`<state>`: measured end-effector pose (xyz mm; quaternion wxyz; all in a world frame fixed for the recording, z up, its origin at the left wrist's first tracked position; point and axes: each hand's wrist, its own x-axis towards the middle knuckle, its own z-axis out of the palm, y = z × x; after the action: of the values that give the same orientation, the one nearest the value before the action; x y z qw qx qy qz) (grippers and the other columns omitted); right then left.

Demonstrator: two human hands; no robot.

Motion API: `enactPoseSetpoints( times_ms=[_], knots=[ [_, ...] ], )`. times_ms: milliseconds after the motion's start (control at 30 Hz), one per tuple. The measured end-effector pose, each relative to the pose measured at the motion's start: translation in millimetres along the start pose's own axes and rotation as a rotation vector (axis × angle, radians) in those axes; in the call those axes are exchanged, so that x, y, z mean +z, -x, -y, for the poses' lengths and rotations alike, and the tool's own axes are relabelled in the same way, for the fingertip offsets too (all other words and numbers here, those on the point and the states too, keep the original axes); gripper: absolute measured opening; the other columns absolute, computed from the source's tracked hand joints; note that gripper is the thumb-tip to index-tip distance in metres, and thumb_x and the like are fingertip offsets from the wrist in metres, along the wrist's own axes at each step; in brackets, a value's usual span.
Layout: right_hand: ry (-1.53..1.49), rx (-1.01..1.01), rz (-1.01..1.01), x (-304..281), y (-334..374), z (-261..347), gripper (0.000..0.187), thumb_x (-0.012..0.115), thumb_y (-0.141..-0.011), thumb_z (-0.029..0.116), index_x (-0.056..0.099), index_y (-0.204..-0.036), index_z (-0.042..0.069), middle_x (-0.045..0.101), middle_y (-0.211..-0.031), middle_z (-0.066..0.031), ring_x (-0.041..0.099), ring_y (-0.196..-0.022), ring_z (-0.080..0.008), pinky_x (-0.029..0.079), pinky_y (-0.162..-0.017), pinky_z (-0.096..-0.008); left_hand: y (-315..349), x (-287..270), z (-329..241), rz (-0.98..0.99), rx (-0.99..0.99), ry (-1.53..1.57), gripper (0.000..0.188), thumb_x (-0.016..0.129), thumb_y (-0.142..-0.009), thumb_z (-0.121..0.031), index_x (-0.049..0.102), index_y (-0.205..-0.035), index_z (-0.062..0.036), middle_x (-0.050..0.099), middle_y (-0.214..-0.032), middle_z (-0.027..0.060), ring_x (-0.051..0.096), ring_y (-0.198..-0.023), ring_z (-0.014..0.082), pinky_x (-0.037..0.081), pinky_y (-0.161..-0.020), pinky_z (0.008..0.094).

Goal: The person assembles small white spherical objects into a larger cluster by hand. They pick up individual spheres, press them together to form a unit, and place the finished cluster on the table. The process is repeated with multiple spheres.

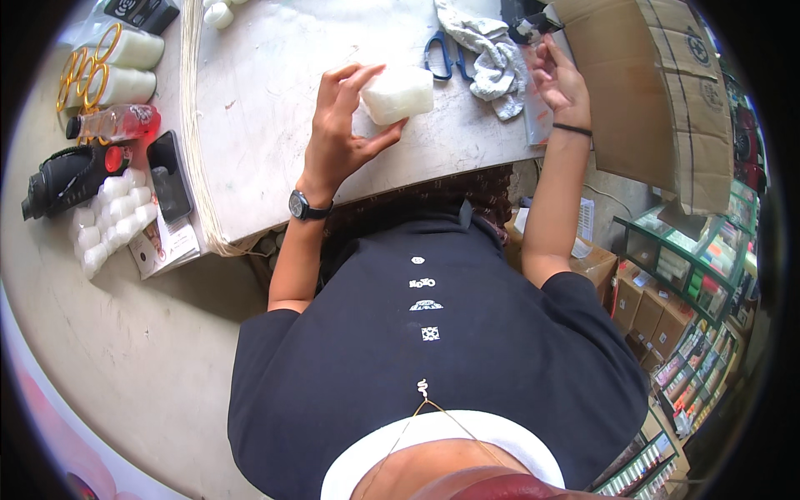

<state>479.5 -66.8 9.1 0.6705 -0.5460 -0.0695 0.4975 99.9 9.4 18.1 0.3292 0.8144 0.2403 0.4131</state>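
Observation:
My left hand (pixel 337 125) grips a block of white wax, which looks like a candle (pixel 400 93), between its thumb and fingers. It holds the block just over the pale tabletop (pixel 275 175). My right hand (pixel 560 79) is at the table's right side, palm turned partly up and fingers loosely bent and apart. I see nothing held in it. Just beyond its fingertips lies a black item with white patches (pixel 530 27), and a clear plastic bag (pixel 536 117) lies beneath the hand. A crumpled white cloth (pixel 492 54) and blue-handled scissors (pixel 439 58) lie between my hands.
An open cardboard box (pixel 637 92) stands at the right. A bundle of pale cords (pixel 192 125) runs along the left. Beyond it are a red-liquid bottle (pixel 125 122), a black flask (pixel 71 177), a phone (pixel 169 177) and knobbly white candles (pixel 117 212). Shelves (pixel 692 258) stand low at the right.

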Motion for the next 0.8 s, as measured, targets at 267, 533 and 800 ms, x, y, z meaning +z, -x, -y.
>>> enactPoseSetpoints(
  times_ms=[267,533,800],
  knots=[
    [-0.382,0.295,0.316,-32,-29,3,0.016,0.060,-0.102,0.018,0.062,-0.105,0.003,0.059,-0.093,-0.0031,0.050,-0.082,-0.0121,0.043,-0.053,-0.0179,0,5,2,-0.007,-0.020,0.051,0.068,0.084,-0.074,-0.005,0.056,-0.135,-0.0081,0.050,-0.136,0.0138,0.058,-0.123,0.0284,0.061,-0.096,0.0427],
    [0.471,-0.097,0.382,58,37,-25,0.024,0.065,-0.100,0.025,0.066,-0.110,0.004,0.060,-0.092,0.0011,0.052,-0.077,-0.0073,0.044,-0.067,-0.0203,1,6,2,-0.013,0.052,0.037,0.072,0.085,-0.075,-0.009,0.052,-0.139,-0.0127,0.055,-0.140,0.0117,0.056,-0.129,0.0311,0.058,-0.099,0.0469],
    [1.277,-0.556,0.725,133,111,-9,0.026,0.066,-0.098,0.026,0.063,-0.103,0.001,0.060,-0.090,-0.0024,0.052,-0.083,-0.0126,0.042,-0.075,-0.0277,5,9,9,-0.046,0.065,0.121,0.071,0.084,-0.075,-0.010,0.052,-0.139,-0.0141,0.061,-0.135,0.0105,0.059,-0.123,0.0312,0.052,-0.103,0.0424]
  ],
)
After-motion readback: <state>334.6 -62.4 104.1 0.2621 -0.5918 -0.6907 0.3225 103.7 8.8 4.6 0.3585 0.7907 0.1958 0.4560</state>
